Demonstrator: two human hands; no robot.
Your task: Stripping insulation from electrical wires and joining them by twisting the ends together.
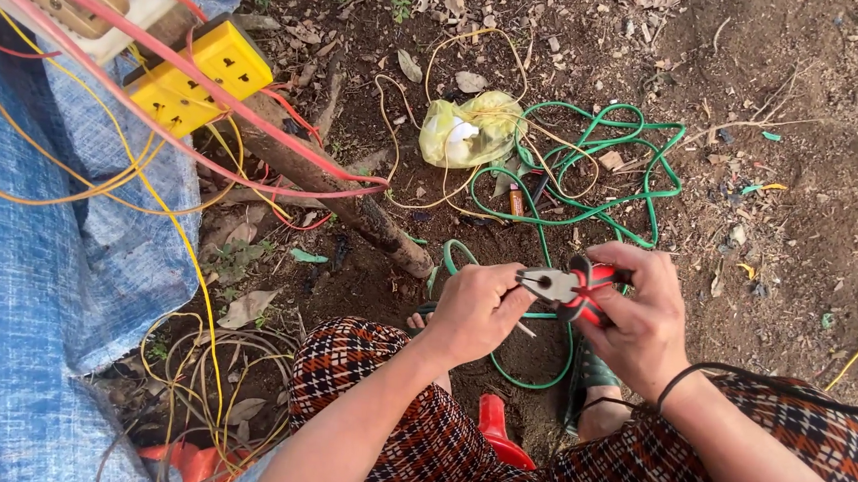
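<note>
Right hand (642, 323) clenched on the red-handled pliers (567, 288), you steady a thin wire end (524, 328) in your left hand's (479, 311) pinch, keeping it at the jaws above the green cable (586, 171) on the dirt.

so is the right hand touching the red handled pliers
Touching. The head view shows the right hand wrapped around the red and black handles of the pliers, with no gap; the left hand sits at the jaws.
</note>
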